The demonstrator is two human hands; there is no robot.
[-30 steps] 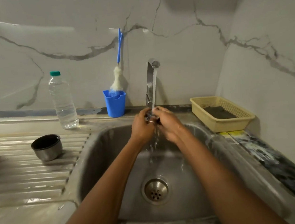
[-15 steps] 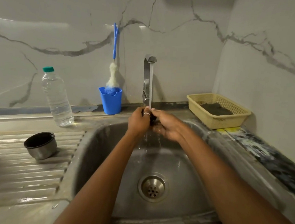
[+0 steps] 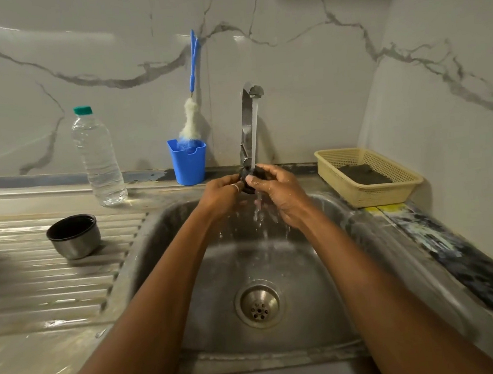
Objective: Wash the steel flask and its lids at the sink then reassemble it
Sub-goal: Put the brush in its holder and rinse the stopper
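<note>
Holding a small dark lid (image 3: 247, 177) right under the tap (image 3: 246, 122), both hands on it. Gripping it from the left with the left hand (image 3: 223, 188), fingers curled round its edge, ring (image 3: 234, 187) showing on one finger. Pinching it from the other side with the right hand (image 3: 278, 193), thumb and fingertips closed on the rim, palm hanging lower and nearer. Keeping most of it covered between the two sets of fingertips, so only seeing a dark rounded bit poking out on top and underneath. Holding it up near the back edge of the sink (image 3: 161, 240), well above the drain (image 3: 259, 304). Running the water (image 3: 254, 133) straight onto it where the hands meet, splashing down past the right palm into the basin. Also seeing a steel cup lid (image 3: 74, 237) standing mouth-up on the ribbed drainboard (image 3: 40, 285) off to the left, dark inside, well apart from both hands. Spotting a clear plastic bottle (image 3: 98, 157) with a green cap behind that, near the wall, and not making out any label or writing on it. Seeing a blue cup (image 3: 188, 164) just left of the tap with a blue-handled fluffy brush (image 3: 192, 123) standing in it, leaning on the wall. Noticing a yellow basket (image 3: 372, 194) on the right by the corner, holding something dark and flat (image 3: 365, 174).
</note>
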